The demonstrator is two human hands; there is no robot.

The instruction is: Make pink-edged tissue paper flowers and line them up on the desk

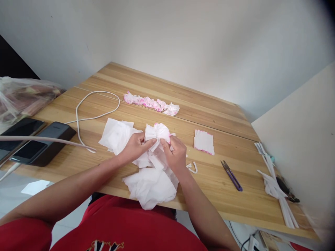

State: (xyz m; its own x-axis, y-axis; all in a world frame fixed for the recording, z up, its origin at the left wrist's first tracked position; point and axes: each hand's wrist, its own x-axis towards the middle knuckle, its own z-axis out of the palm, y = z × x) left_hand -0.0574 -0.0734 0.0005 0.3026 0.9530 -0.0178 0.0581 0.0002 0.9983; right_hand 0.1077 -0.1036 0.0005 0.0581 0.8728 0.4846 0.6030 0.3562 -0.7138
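Between both hands is a gathered white tissue-paper piece (pixel 157 131) with pink edges, pinched in at its middle. My left hand (pixel 137 145) grips its left side, thumb on top. My right hand (pixel 176 151) holds the right side, thumb pressed close to the gathers. Beneath and nearer to me lies a crumpled heap of white tissue sheets (pixel 151 186), hanging over the table edge. A stack of flat white sheets (pixel 115 135) rests left of my left hand. To the right lie a pink-edged white square (pixel 204 142) and small white strip scraps (pixel 194 167).
A row of pink-and-white ruffled pieces (pixel 150 103) lies farther back. Purple-handled thread snips (pixel 231 176) and a bundle of white strips (pixel 277 188) are at the right. On the left are a dark power bank (pixel 49 143), a phone (pixel 22 127), a white cable (pixel 98 92) and a plastic bag (pixel 26 97).
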